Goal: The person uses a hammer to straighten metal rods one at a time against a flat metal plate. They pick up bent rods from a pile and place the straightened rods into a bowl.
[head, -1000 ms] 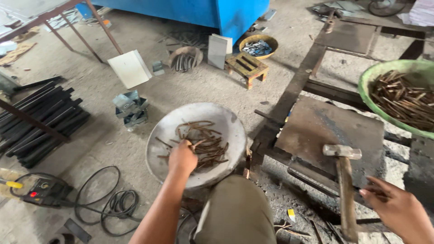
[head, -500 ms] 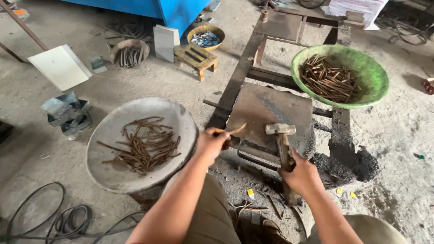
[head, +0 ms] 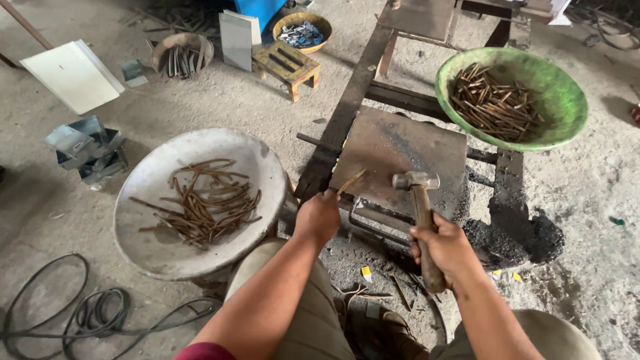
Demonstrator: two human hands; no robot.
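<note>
A person crouches over a flat, scuffed steel plate that serves as an anvil on a rough metal frame, seen from above. The left hand is clenched around one end of a thin, rusty nail, whose free end slants up onto the near edge of the plate. The right hand grips the worn wooden handle of a hammer, its dull steel head resting on the plate just beside the nail.

To the left, a wide, shallow grey pan, chalky and battered, sits on the floor and holds a loose tangle of bent rusty nails. Behind the plate to the right, a round green bowl with a chipped rim rests on the frame and carries a heap of straighter rusty nails.

The floor is bare, dusty concrete, darkened with black grit near the frame's foot. A coiled black cable lies at lower left. Farther back stand a small wooden stool, a yellow bowl of pale metal pieces, a brown bowl of dark rods, folded sheet-metal boxes and a white panel. The person wears olive trousers and a dark red sleeve.
</note>
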